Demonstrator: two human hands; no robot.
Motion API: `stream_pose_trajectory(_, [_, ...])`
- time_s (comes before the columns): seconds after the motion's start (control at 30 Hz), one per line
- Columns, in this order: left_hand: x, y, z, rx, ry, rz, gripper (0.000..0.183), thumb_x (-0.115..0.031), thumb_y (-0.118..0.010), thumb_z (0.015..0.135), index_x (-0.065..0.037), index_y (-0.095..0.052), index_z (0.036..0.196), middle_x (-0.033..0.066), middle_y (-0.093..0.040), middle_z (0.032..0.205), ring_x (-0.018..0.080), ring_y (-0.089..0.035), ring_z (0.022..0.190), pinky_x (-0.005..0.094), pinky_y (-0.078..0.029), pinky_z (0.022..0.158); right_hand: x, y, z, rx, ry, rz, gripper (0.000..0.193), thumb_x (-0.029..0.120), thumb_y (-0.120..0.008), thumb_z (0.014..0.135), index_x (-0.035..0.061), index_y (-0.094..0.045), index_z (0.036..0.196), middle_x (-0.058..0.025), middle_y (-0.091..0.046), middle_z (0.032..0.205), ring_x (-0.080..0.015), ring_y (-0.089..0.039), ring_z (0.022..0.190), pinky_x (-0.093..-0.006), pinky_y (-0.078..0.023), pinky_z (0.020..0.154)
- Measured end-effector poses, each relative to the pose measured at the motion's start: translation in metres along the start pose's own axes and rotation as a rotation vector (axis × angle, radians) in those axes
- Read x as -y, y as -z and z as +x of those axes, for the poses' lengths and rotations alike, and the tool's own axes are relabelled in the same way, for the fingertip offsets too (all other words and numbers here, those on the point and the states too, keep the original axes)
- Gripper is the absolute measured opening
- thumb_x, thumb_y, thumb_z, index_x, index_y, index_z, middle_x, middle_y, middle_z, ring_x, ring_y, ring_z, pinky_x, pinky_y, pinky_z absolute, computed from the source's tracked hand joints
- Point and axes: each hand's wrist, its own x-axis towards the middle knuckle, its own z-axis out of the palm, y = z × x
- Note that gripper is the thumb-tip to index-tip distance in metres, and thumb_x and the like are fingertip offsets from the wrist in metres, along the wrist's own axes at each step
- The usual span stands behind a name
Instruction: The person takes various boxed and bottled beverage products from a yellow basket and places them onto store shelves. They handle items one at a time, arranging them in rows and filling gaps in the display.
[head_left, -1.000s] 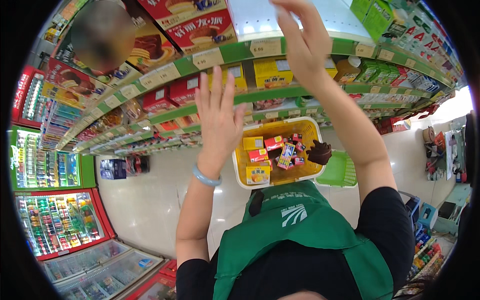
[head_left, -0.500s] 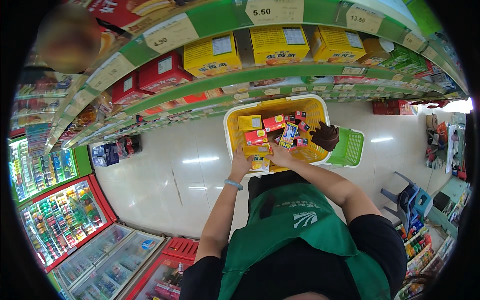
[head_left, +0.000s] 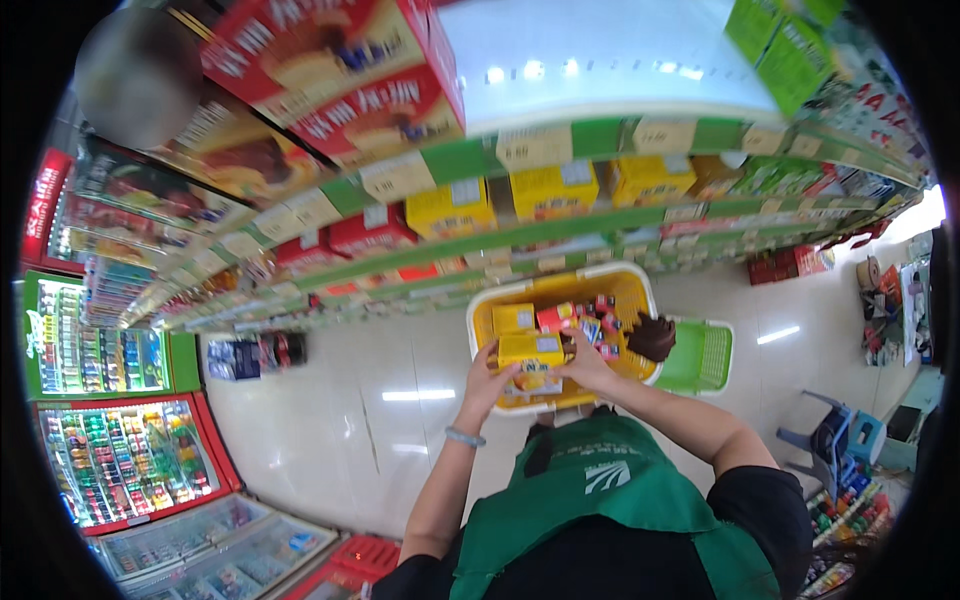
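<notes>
Yellow, straight-edged, rectangular carton (head_left: 531, 347): held over the near left part of a yellow plastic basket (head_left: 575, 285) with a smooth white rim. Left hand (head_left: 486, 384): fingers narrowed on the carton's left end; a rounded, pale bangle (head_left: 464, 437) circles the wrist. Right hand (head_left: 590, 368): fingers bent against the right end. Just beyond lies a second yellow box (head_left: 513, 318). At the basket's right side, crumpled dark brown material (head_left: 650, 337); beside it, a perforated green basket (head_left: 712, 355).
</notes>
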Motion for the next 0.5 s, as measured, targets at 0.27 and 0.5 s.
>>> stream_pose_trajectory(0.27, [-0.229, -0.016, -0.059, -0.114, -0.736, 0.088, 0.067, -0.005, -0.067, 0.081, 0.001, -0.034, 0.14, 0.0195, -0.047, 0.134, 0.0267, -0.052, 0.119, 0.0353, -0.045, 0.097, 0.264, 0.058, -0.079, -0.059, 0.855, -0.451, 0.08, 0.009, -0.082, 0.065, 0.0007, -0.041, 0.134, -0.0109, -0.06, 0.112, -0.0178, -0.057, 0.103, -0.0316, -0.048, 0.09])
stream_pose_trajectory(0.5, [-0.313, -0.053, -0.045, -0.386, -1.281, 0.685, 0.08, -0.009, -0.069, 0.079, 0.004, -0.024, 0.143, 0.0234, -0.025, 0.149, 0.0385, -0.028, 0.136, 0.0442, -0.027, 0.11, 0.408, 0.089, -0.097, -0.295, 1.134, -0.444, 0.078, 0.01, -0.079, 0.068, -0.0006, -0.039, 0.134, -0.0103, -0.06, 0.114, -0.0199, -0.061, 0.094, -0.0324, -0.051, 0.08])
